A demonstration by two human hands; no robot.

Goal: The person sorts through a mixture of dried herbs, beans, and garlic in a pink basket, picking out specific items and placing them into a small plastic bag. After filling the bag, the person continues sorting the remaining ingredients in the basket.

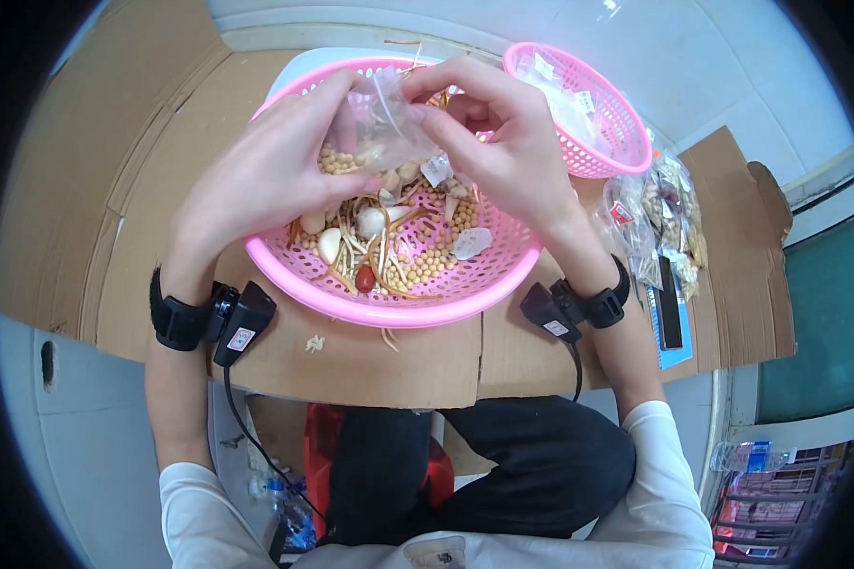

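Note:
Both hands are over a large pink basket (380, 308). My left hand (280, 171) is closed round one side of a clear plastic zip bag (389, 123). Pinched in the fingers of my right hand (508, 128) is the bag's upper right edge. What the bag contains is hard to make out. Below it, the basket holds yellow soybeans (432, 266), pale thin roots, orange-brown strands, a white clove-like piece (329, 245), a round whitish piece (371, 223) and a red date (364, 278). A small clear plastic piece (471, 243) rests at the right.
A smaller pink basket (631, 156) with clear bags stands at the back right. Several filled bags (669, 204), a black phone-like object (669, 303) and a blue pad (676, 357) lie right. Scraps (315, 344) sit on the cardboard (399, 370) near the front edge.

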